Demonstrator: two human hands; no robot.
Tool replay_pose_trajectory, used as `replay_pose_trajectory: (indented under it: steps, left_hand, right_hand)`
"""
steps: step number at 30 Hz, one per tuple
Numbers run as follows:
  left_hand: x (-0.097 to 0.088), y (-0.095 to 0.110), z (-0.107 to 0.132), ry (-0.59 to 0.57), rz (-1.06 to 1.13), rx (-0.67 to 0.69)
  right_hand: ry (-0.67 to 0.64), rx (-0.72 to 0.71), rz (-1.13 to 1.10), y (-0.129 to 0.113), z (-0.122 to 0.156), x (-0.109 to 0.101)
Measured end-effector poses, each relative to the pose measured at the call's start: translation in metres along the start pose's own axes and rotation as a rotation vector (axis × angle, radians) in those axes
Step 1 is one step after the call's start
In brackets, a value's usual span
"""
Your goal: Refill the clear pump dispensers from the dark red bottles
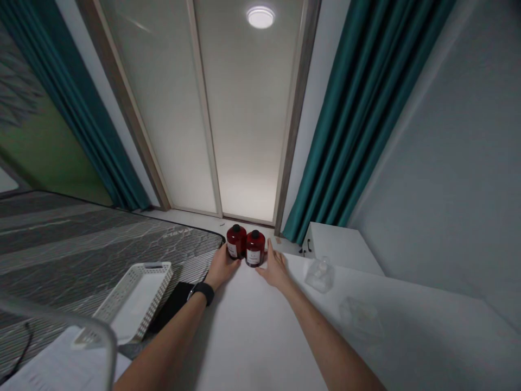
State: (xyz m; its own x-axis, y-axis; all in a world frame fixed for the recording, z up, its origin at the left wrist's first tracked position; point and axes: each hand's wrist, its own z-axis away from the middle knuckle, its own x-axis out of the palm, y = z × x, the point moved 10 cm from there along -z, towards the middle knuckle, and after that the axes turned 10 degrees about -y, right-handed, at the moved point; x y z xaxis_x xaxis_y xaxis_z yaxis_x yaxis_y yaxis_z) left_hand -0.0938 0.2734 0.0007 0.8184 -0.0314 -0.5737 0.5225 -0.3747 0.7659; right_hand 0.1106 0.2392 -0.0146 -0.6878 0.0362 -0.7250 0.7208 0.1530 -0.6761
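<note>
Two dark red bottles with black caps and white labels stand upright side by side at the far end of the white table. My left hand (pixel 222 267) is closed around the outer side of the left red bottle (pixel 236 238), its thumb in front and its other fingers partly hidden. Beside the right red bottle (pixel 255 244), my right hand (pixel 277 267) is open, with its fingers stretched out and its thumb at the bottle's lower edge. A dark watch (pixel 202 291) is on my left wrist.
Clear plastic containers (pixel 320 275) are on the white table (pixel 256 331) to the right. At left lie a white basket (pixel 166 274), a black flat item (pixel 173 304) and papers (pixel 61 361) on a grey striped surface. A white cabinet (pixel 342 244) stands beyond the table.
</note>
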Motion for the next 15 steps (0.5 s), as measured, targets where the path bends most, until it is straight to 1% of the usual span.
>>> replay_pose_trajectory:
  steps: [2,4,9,15]
  left_hand:
    - [0.004,0.001,-0.003,-0.032,-0.021,0.025]
    - [0.004,0.001,-0.004,-0.039,-0.044,0.034]
    - [0.002,-0.002,-0.003,-0.008,-0.074,0.005]
    - [0.002,-0.012,-0.002,0.037,-0.085,-0.035]
  right_hand:
    - [-0.013,0.007,0.055,0.0,-0.001,0.003]
    - [-0.025,0.008,0.091,-0.001,-0.005,0.005]
    - [-0.054,-0.01,0.144,-0.005,-0.014,0.006]
    - [-0.031,0.0,0.188,-0.009,-0.018,0.01]
